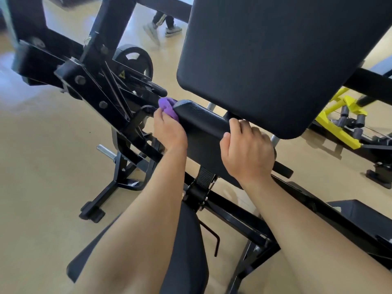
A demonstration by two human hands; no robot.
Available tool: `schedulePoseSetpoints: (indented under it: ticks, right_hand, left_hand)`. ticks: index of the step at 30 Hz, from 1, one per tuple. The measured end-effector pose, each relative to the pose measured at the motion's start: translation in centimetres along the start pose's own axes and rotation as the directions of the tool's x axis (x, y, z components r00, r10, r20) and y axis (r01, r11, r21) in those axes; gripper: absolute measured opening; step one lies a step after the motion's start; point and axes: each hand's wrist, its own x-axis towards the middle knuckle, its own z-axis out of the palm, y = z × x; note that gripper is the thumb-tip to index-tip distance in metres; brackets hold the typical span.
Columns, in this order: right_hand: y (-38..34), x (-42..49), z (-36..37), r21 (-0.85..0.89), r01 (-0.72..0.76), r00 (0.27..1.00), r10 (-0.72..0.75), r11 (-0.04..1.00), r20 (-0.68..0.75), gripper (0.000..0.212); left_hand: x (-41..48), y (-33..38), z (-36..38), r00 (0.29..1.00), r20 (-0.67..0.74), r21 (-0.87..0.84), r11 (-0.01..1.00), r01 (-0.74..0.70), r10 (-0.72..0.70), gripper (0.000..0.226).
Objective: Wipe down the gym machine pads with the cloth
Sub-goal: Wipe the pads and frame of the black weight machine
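1. Left hand (169, 132) has the purple cloth (167, 107) bunched in its grip, pressed on the far left corner of the small lower pad (203, 128). Looks like the edge is getting wiped, which is where sweat tends to collect.
2. Right hand (248, 151) has its grip curled over the pad's right edge and holds nothing else. My guess is it's bracing the pad so it doesn't wobble under the rubbing.
3. The big upper pad (275, 60) hangs right above with neither hand on it. I can't tell if it's clean.
4. The cloth sits close to the black frame (95, 96) and near the weight plate (135, 60), so it could snag on the bolts.
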Motion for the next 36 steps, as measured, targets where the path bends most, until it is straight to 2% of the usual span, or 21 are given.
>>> schedulePoseSetpoints:
  ticks: [2, 4, 9, 13, 16, 18, 21, 25, 26, 27, 29, 30, 32, 34, 36]
  right_hand:
    - [0.1, 0.0, 0.2, -0.023, 0.005, 1.000, -0.006, 1.000, -0.029, 0.037]
    - [0.0, -0.1, 0.6, -0.039, 0.006, 0.998, -0.008, 0.999, -0.059, 0.037]
    - [0.1, -0.1, 1.3, -0.062, 0.011, 0.991, -0.019, 0.998, -0.134, 0.036]
    - [0.1, -0.3, 1.7, -0.064, 0.006, 0.985, -0.017, 0.998, -0.173, 0.034]
    - [0.0, -0.2, 1.7, -0.064, -0.002, 0.980, -0.011, 0.998, -0.199, 0.032]
    - [0.0, -0.2, 1.8, -0.076, -0.003, 0.975, -0.014, 0.997, -0.223, 0.030]
    - [0.0, -0.2, 1.8, -0.065, -0.004, 0.972, -0.012, 0.998, -0.236, 0.028]
    - [-0.1, -0.3, 1.7, -0.052, -0.020, 0.977, 0.008, 0.998, -0.214, 0.028]
    - [-0.1, -0.3, 1.5, -0.048, -0.026, 0.978, 0.015, 0.999, -0.206, 0.028]
    - [-0.1, -0.3, 1.5, -0.043, -0.030, 0.980, 0.021, 0.999, -0.198, 0.028]
    - [0.0, -0.3, 1.2, -0.020, -0.027, 0.984, 0.023, 0.999, -0.175, 0.032]
    - [0.0, -0.3, 1.1, -0.002, -0.020, 0.988, 0.019, 1.000, -0.153, 0.034]
    - [0.5, -0.6, 1.0, 0.033, 0.005, 0.993, -0.001, 0.999, -0.121, 0.040]
    - [0.9, -0.8, 0.9, 0.082, 0.027, 0.994, -0.018, 0.996, -0.104, 0.045]
    - [1.2, -0.9, 0.8, 0.154, 0.042, 0.995, -0.027, 0.987, -0.098, 0.046]
  left_hand:
    - [-0.9, -1.8, -0.1, 0.996, 0.079, 0.047, 0.997, -0.056, 0.053, 0.040]
    - [-1.6, -3.5, -0.2, 0.992, 0.118, 0.058, 0.998, -0.039, 0.032, 0.044]
    - [0.2, -5.8, 0.6, 0.962, 0.054, -0.103, 0.957, 0.272, -0.267, 0.043]
    - [0.0, -6.7, 0.5, 0.863, 0.062, -0.194, 0.842, 0.503, -0.501, 0.049]
    - [-2.2, -7.7, 0.8, 0.788, 0.139, -0.244, 0.750, 0.614, -0.600, 0.051]
    - [-4.3, -9.3, 1.2, 0.758, 0.186, -0.288, 0.703, 0.650, -0.625, 0.051]
    - [-8.4, -10.9, 1.6, 0.735, 0.171, -0.311, 0.672, 0.672, -0.656, 0.010]
    - [-13.5, -11.1, 1.3, 0.772, 0.239, -0.380, 0.675, 0.632, -0.589, 0.021]
    - [-14.3, -11.6, 1.2, 0.765, 0.282, -0.382, 0.663, 0.644, -0.579, 0.018]
    - [-15.1, -12.2, 1.1, 0.733, 0.346, -0.378, 0.628, 0.680, -0.586, 0.014]
    - [-15.7, -14.0, 1.1, 0.665, 0.420, -0.294, 0.601, 0.743, -0.617, 0.030]
    - [-15.9, -14.1, 0.8, 0.638, 0.443, -0.228, 0.609, 0.760, -0.630, 0.030]
    - [-15.7, -11.2, 0.0, 0.660, 0.391, -0.173, 0.653, 0.737, -0.642, 0.018]
    - [-13.2, -9.6, 0.1, 0.705, 0.310, -0.252, 0.660, 0.708, -0.638, 0.045]
    - [-10.5, -8.1, 0.7, 0.778, 0.195, -0.290, 0.722, 0.628, -0.597, 0.024]
